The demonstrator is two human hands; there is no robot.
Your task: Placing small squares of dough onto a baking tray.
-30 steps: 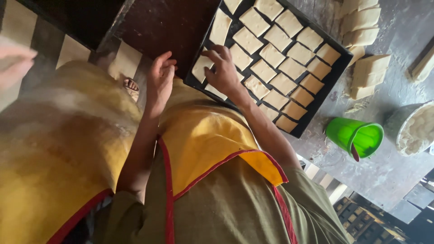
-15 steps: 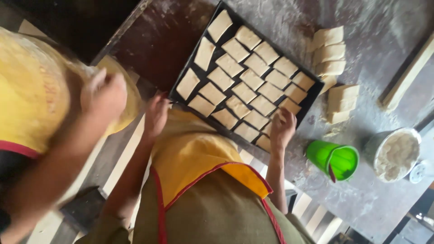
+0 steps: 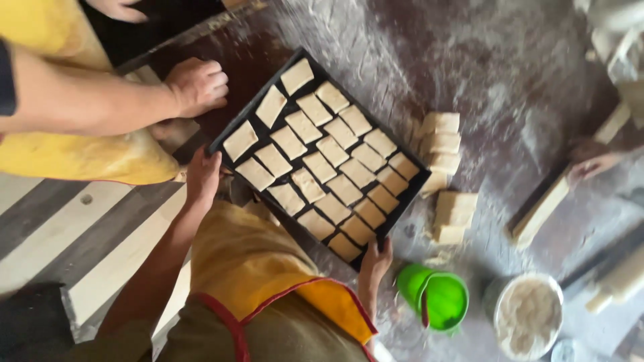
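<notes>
Both hands grip a black rectangular metal baking tray (image 3: 421, 179): left hand (image 3: 202, 175) fingers curl over one corner, right hand (image 3: 376, 258) fingers over the near edge. Rows of pale square dough pieces (image 3: 320, 167) fill it. It rests on a flour-dusted dark worktop (image 3: 496, 87), beside a green plastic cup (image 3: 437, 297).

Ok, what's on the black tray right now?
The black tray holds rows of pale square dough pieces, lying flat. The left hand and right hand grip opposite corners. The tray floor under the pieces is covered.
</notes>
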